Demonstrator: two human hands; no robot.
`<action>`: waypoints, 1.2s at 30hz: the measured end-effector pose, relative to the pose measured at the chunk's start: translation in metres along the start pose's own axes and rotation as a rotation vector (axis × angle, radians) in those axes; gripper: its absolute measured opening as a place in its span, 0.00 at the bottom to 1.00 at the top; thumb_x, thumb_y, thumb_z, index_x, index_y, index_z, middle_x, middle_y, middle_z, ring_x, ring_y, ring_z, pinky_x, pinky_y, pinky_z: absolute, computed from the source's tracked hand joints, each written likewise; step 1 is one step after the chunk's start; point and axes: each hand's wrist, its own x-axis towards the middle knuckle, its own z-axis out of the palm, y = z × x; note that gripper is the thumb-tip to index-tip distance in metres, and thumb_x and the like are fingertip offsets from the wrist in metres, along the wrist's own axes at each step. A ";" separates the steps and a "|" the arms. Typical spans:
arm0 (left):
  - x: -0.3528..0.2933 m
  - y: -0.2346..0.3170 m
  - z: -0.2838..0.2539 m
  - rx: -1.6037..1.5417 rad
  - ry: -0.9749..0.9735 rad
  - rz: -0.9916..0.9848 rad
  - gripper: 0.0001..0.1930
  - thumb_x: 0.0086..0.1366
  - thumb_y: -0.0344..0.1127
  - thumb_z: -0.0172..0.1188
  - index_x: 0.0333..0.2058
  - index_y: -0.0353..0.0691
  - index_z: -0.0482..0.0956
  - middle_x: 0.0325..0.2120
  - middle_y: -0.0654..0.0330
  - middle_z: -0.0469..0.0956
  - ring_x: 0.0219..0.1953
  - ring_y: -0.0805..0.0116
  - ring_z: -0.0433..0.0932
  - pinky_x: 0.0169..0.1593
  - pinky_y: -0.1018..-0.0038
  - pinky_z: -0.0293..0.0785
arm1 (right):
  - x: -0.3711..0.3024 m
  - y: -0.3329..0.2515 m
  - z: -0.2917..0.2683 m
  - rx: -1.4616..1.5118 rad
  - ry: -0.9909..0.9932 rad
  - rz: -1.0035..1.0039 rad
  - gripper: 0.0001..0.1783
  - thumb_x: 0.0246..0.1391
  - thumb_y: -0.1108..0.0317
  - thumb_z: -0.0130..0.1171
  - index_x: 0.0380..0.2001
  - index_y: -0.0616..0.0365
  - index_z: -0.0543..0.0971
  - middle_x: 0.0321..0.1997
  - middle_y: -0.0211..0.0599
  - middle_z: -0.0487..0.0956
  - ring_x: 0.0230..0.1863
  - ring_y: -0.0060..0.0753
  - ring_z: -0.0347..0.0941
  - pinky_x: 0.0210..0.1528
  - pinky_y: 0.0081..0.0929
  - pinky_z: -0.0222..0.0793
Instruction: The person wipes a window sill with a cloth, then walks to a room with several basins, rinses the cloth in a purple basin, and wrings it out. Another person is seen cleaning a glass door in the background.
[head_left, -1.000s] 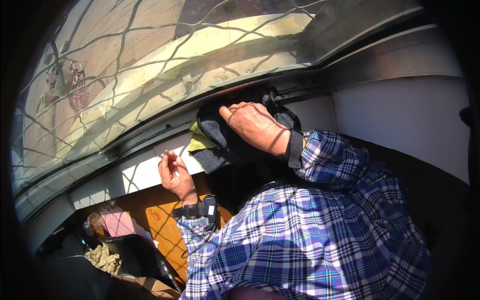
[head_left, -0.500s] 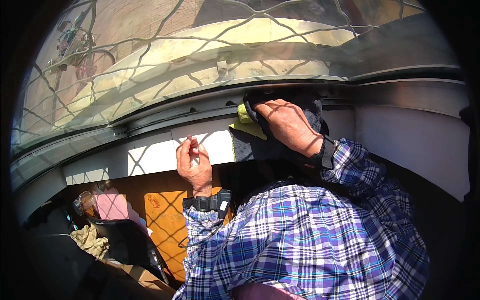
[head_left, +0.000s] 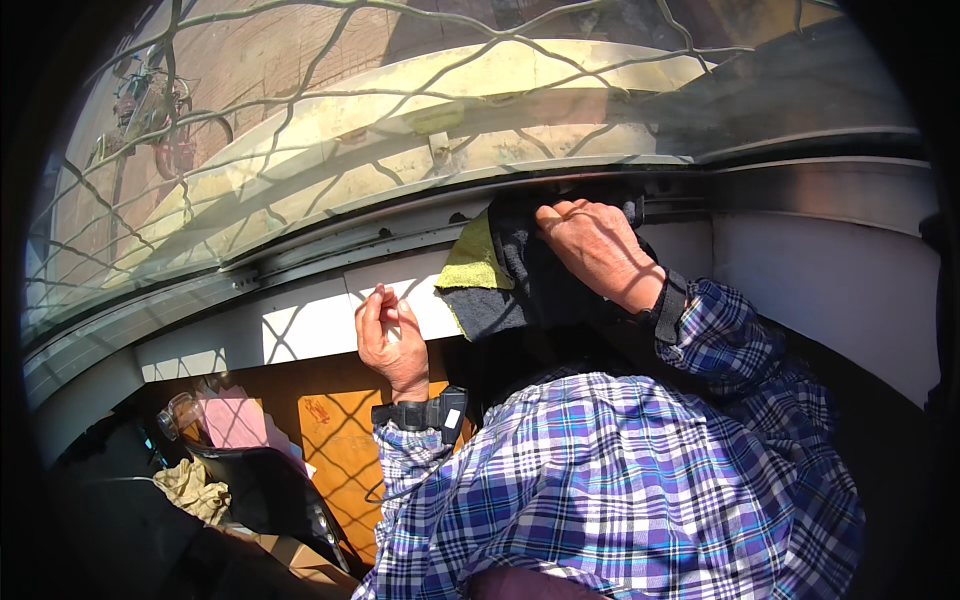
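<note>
My right hand (head_left: 603, 252) is closed on a dark grey cloth (head_left: 490, 312) with a yellow-green side, pressing part of it into the window's metal track (head_left: 340, 254). A folded yellow-green flap (head_left: 473, 262) of the cloth shows left of the hand, and its lower corner hangs over the white sill (head_left: 410, 272). My left hand (head_left: 393, 345) is at the sill's near edge, its fingers loosely bent and the thumb a little apart, with nothing visible in it. Both wrists wear black bands.
Beyond the track are window glass and a wire mesh (head_left: 300, 95). A white side panel (head_left: 820, 275) closes off the right. Below left are an orange-brown board (head_left: 335, 430), pink papers (head_left: 235, 418), a glass jar (head_left: 180, 412), a crumpled beige cloth (head_left: 192, 490) and a black container (head_left: 270, 490).
My right hand has shifted slightly right and down along the track with the cloth. More of the yellow-green flap shows, folded over the sill. My left hand has hardly moved.
</note>
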 end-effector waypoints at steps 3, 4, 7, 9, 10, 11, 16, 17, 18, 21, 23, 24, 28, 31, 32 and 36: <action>-0.001 0.000 0.000 -0.044 -0.023 -0.001 0.16 0.58 0.20 0.57 0.46 0.32 0.73 0.40 0.57 0.74 0.41 0.71 0.74 0.45 0.78 0.72 | -0.005 0.004 -0.001 0.039 -0.002 -0.028 0.04 0.48 0.73 0.53 0.29 0.59 0.73 0.26 0.42 0.76 0.33 0.43 0.75 0.32 0.35 0.71; -0.001 0.000 0.000 -0.032 -0.026 -0.019 0.16 0.58 0.20 0.57 0.46 0.32 0.73 0.40 0.57 0.74 0.40 0.71 0.74 0.44 0.78 0.72 | -0.003 0.002 0.000 0.064 -0.004 -0.046 0.05 0.48 0.73 0.53 0.31 0.59 0.73 0.27 0.42 0.76 0.33 0.43 0.75 0.33 0.34 0.71; -0.001 0.002 0.000 -0.050 -0.033 -0.031 0.16 0.57 0.19 0.57 0.46 0.32 0.73 0.40 0.57 0.74 0.39 0.71 0.74 0.44 0.78 0.72 | 0.009 -0.020 0.013 0.156 0.080 -0.136 0.17 0.45 0.75 0.53 0.42 0.60 0.74 0.36 0.40 0.77 0.37 0.43 0.75 0.39 0.33 0.72; 0.000 0.002 0.000 -0.018 -0.032 -0.018 0.16 0.57 0.19 0.56 0.46 0.32 0.73 0.39 0.57 0.73 0.40 0.71 0.74 0.43 0.78 0.72 | 0.021 -0.035 0.023 0.198 0.102 -0.200 0.18 0.45 0.75 0.53 0.43 0.60 0.73 0.37 0.40 0.76 0.38 0.42 0.74 0.40 0.33 0.72; 0.000 0.002 -0.001 -0.003 -0.037 -0.014 0.16 0.57 0.19 0.56 0.46 0.32 0.73 0.39 0.57 0.73 0.40 0.71 0.74 0.43 0.78 0.72 | 0.026 -0.040 0.027 0.196 0.105 -0.218 0.19 0.44 0.75 0.52 0.44 0.60 0.72 0.37 0.40 0.75 0.38 0.42 0.74 0.39 0.33 0.72; 0.000 0.002 0.000 -0.015 -0.039 -0.007 0.16 0.57 0.19 0.56 0.46 0.32 0.72 0.39 0.57 0.73 0.40 0.71 0.74 0.43 0.78 0.72 | 0.028 -0.043 0.029 0.209 0.125 -0.225 0.18 0.44 0.75 0.53 0.42 0.60 0.73 0.36 0.39 0.76 0.37 0.42 0.74 0.38 0.33 0.73; -0.001 0.000 0.000 -0.016 -0.037 -0.027 0.16 0.58 0.20 0.56 0.46 0.32 0.72 0.40 0.57 0.73 0.39 0.71 0.74 0.43 0.79 0.72 | 0.020 -0.025 0.020 0.139 0.118 -0.164 0.07 0.45 0.73 0.54 0.31 0.59 0.71 0.28 0.39 0.75 0.32 0.42 0.75 0.32 0.34 0.72; -0.001 0.000 0.000 -0.032 -0.032 -0.033 0.16 0.58 0.20 0.56 0.46 0.32 0.72 0.40 0.57 0.73 0.39 0.71 0.74 0.43 0.78 0.72 | 0.016 -0.018 0.015 0.110 0.051 -0.109 0.06 0.47 0.72 0.54 0.30 0.59 0.71 0.27 0.39 0.75 0.32 0.43 0.74 0.32 0.34 0.71; -0.001 0.000 0.000 -0.046 -0.028 -0.038 0.16 0.58 0.20 0.56 0.46 0.32 0.72 0.40 0.57 0.73 0.39 0.71 0.74 0.43 0.78 0.72 | 0.012 -0.010 0.009 0.084 0.018 -0.084 0.05 0.48 0.72 0.54 0.30 0.59 0.71 0.26 0.39 0.74 0.31 0.43 0.74 0.32 0.34 0.71; -0.001 0.001 0.000 -0.034 -0.031 -0.033 0.16 0.58 0.20 0.57 0.46 0.32 0.72 0.40 0.57 0.73 0.39 0.71 0.74 0.44 0.78 0.72 | 0.003 -0.003 0.001 0.003 -0.025 -0.058 0.06 0.48 0.72 0.53 0.32 0.59 0.72 0.28 0.40 0.75 0.33 0.42 0.75 0.33 0.33 0.71; -0.001 0.001 0.000 -0.030 -0.026 -0.013 0.16 0.58 0.20 0.57 0.46 0.32 0.73 0.39 0.57 0.73 0.39 0.72 0.74 0.43 0.78 0.72 | 0.003 -0.009 0.002 0.039 0.011 -0.090 0.11 0.46 0.74 0.52 0.36 0.59 0.74 0.31 0.40 0.76 0.34 0.41 0.75 0.36 0.32 0.72; 0.000 0.002 0.000 -0.043 -0.026 -0.001 0.16 0.57 0.20 0.57 0.46 0.32 0.73 0.39 0.57 0.73 0.39 0.72 0.74 0.43 0.78 0.72 | 0.005 -0.014 0.005 0.073 0.017 -0.102 0.14 0.46 0.75 0.52 0.39 0.60 0.74 0.32 0.39 0.77 0.35 0.41 0.75 0.37 0.32 0.72; 0.000 0.003 -0.001 -0.028 -0.032 -0.023 0.16 0.57 0.20 0.57 0.46 0.32 0.73 0.39 0.57 0.73 0.39 0.71 0.74 0.44 0.78 0.72 | 0.022 -0.037 0.021 0.093 0.103 -0.229 0.20 0.43 0.73 0.53 0.44 0.61 0.73 0.35 0.38 0.76 0.36 0.40 0.74 0.40 0.30 0.72; -0.001 0.003 -0.001 -0.035 -0.031 -0.030 0.17 0.57 0.19 0.57 0.47 0.32 0.72 0.39 0.58 0.73 0.40 0.71 0.74 0.44 0.78 0.72 | 0.022 -0.041 0.023 0.044 0.077 -0.173 0.16 0.42 0.74 0.53 0.39 0.61 0.72 0.33 0.37 0.74 0.35 0.39 0.74 0.36 0.29 0.72; -0.001 0.003 -0.001 -0.026 -0.029 -0.028 0.17 0.58 0.20 0.56 0.47 0.32 0.72 0.39 0.58 0.73 0.40 0.71 0.74 0.44 0.78 0.72 | 0.020 -0.039 0.021 0.019 0.042 -0.147 0.15 0.42 0.74 0.53 0.38 0.60 0.72 0.32 0.37 0.74 0.34 0.39 0.74 0.35 0.29 0.72; -0.001 0.003 -0.001 -0.016 -0.040 -0.047 0.17 0.58 0.20 0.56 0.47 0.32 0.72 0.39 0.58 0.73 0.41 0.71 0.74 0.45 0.78 0.72 | 0.006 -0.016 0.004 0.000 0.051 -0.050 0.09 0.44 0.74 0.52 0.33 0.59 0.72 0.27 0.38 0.74 0.34 0.42 0.74 0.33 0.33 0.71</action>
